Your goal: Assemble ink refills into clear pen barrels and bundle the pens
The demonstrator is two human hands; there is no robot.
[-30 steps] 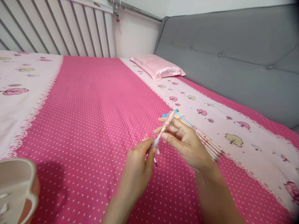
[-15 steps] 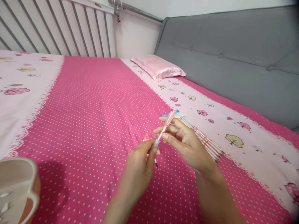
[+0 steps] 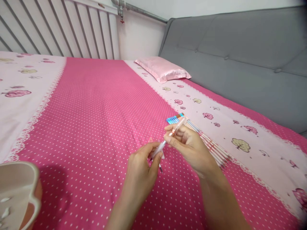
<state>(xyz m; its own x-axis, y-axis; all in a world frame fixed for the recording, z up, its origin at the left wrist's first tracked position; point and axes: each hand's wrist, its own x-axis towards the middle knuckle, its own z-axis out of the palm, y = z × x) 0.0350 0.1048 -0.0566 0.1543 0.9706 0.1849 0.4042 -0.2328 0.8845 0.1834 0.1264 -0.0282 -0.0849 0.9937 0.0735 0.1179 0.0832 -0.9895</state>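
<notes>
Pinches a slanted translucent pen (image 3: pixel 162 146) near its lower end with the left hand (image 3: pixel 142 163) and higher up with the right hand (image 3: pixel 189 145), fingers closed around it; holds it above the polka-dot bedspread (image 3: pixel 100 127), beside a row of pens (image 3: pixel 214 147).

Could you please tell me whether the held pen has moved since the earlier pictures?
Yes: judged against the pillow, the upper end of the pen has swung right and slightly down.
</notes>
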